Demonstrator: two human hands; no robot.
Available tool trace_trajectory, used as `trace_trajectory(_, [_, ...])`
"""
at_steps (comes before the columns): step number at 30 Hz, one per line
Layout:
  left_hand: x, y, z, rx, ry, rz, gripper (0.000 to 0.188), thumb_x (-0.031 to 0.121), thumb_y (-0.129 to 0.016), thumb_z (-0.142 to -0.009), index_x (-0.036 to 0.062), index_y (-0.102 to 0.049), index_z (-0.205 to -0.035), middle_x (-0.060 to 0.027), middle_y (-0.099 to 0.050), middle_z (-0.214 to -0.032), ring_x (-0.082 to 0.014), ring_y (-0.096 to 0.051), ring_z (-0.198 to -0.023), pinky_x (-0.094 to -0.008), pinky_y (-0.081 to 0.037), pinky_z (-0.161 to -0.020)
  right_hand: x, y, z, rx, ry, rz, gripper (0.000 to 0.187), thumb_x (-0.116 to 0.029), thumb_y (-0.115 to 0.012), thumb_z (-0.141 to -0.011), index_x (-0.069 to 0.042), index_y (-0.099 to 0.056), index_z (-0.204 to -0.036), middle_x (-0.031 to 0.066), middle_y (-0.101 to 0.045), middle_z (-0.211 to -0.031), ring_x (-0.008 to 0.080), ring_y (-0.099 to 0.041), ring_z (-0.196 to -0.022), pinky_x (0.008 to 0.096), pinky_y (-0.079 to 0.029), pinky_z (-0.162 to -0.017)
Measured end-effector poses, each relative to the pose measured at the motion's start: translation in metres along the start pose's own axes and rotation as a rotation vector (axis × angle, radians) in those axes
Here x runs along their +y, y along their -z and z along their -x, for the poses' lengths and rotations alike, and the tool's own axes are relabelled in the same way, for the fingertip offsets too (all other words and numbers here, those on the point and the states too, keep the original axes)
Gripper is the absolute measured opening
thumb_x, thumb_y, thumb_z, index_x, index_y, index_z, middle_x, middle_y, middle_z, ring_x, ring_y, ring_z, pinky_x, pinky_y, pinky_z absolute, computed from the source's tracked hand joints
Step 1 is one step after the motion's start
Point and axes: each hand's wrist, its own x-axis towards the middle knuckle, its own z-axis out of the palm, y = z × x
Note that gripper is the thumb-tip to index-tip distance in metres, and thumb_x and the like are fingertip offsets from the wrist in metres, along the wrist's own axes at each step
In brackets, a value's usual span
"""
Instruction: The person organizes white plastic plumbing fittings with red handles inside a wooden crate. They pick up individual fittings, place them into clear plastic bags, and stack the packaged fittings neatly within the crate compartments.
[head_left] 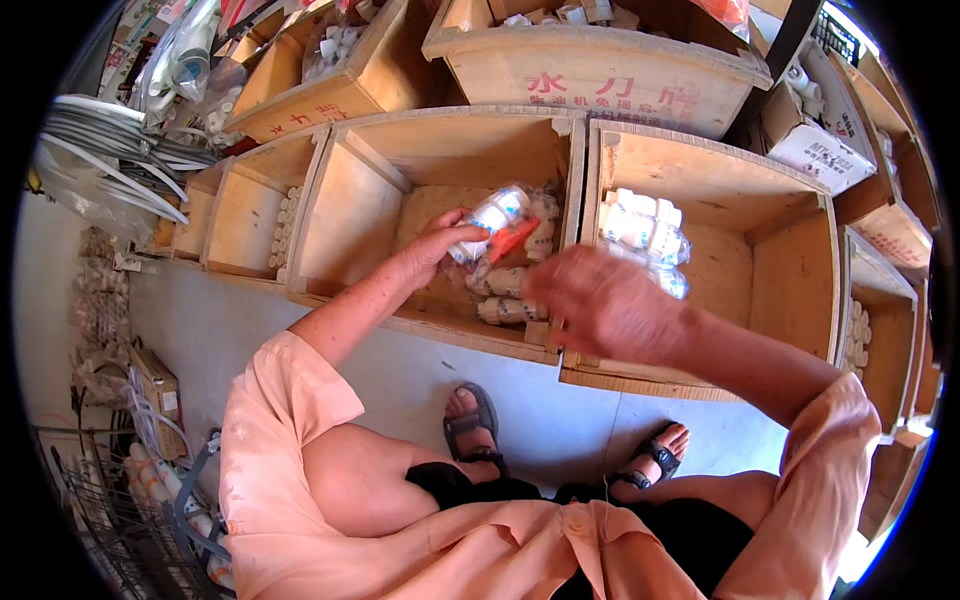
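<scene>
My left hand (438, 243) is closed around a clear-wrapped pack of white pipe fittings (498, 211) with blue print. It holds the pack tilted above the middle wooden box (362, 232). A piece of red plastic (512, 240) shows beside the pack; whether it is attached cannot be made out. Over the divide between two boxes, my right hand (622, 305) is smeared by motion, so its grip is unclear. More white fittings (508, 311) lie below the pack in the middle box. Several wrapped packs of white fittings (643, 235) are stacked at the left side of the right wooden box (765, 255).
A narrower box at the left holds a column of white fittings (287, 228). Larger wooden crates (600, 85) stand behind. Coiled grey pipe (125, 140) lies far left, above a wire basket (105, 500). A white carton (820, 155) sits at the right. My sandaled feet (470, 425) are on the floor.
</scene>
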Motion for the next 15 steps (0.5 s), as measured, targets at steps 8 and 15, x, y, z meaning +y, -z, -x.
trace_trajectory(8, [0.006, 0.003, 0.002, -0.032, -0.085, 0.111, 0.049, 0.016, -0.072, -0.078, 0.0064, -0.050, -0.120, -0.0045, -0.060, -0.104, -0.0135, -0.061, -0.089, -0.0297, -0.052, -0.074, 0.006, -0.009, -0.006, 0.042, -0.079, -0.081, 0.052, -0.017, -0.072, -0.074, -0.002, -0.053, -0.120, 0.0140, -0.054, -0.120, 0.0316, -0.053, -0.112, 0.0429, -0.041, -0.100])
trace_trajectory(15, [0.022, 0.001, 0.011, -0.179, -0.180, 0.174, 0.055, 0.011, -0.074, -0.077, 0.0078, -0.048, -0.124, -0.0028, -0.056, -0.111, -0.0148, -0.057, -0.103, -0.0302, -0.048, -0.086, 0.038, -0.003, -0.009, 0.330, -0.612, -0.455, 0.058, -0.019, -0.069, -0.083, 0.001, -0.042, -0.130, 0.0194, -0.052, -0.121, 0.0331, -0.053, -0.114, 0.0417, -0.045, -0.096])
